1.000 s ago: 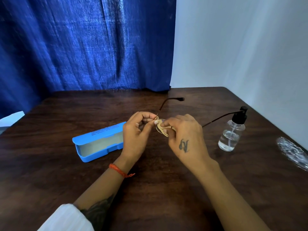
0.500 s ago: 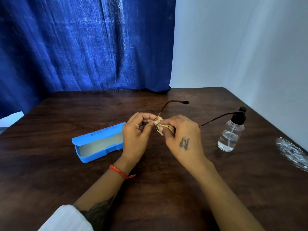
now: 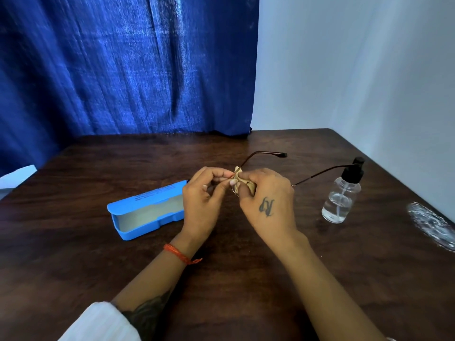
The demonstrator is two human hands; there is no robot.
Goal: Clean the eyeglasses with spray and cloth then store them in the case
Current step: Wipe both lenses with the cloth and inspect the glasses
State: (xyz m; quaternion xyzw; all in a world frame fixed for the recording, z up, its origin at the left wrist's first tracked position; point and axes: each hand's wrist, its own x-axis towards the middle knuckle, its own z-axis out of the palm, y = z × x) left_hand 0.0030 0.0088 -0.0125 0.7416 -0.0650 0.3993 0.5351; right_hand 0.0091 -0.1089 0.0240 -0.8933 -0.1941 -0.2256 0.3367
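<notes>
My left hand (image 3: 204, 195) pinches the frame of thin brown eyeglasses (image 3: 261, 155) above the middle of the table. My right hand (image 3: 267, 198) presses a small beige cloth (image 3: 242, 180) against a lens; most of the lens is hidden by my fingers. Both temple arms stick out away from me, one pointing toward the spray bottle. The open blue case (image 3: 147, 210) lies on the table just left of my left hand. A clear spray bottle (image 3: 342, 193) with a black pump stands upright to the right.
The dark wooden table (image 3: 221, 279) meets a blue curtain (image 3: 123, 70) at the back and a white wall on the right. A shiny crumpled wrapper (image 3: 433, 225) lies at the right edge. Something white (image 3: 14, 178) shows at the far left.
My right hand has shifted the cloth over the lens, and the glasses have turned a little, the temple arms swinging slightly right. The case and bottle have stayed put.
</notes>
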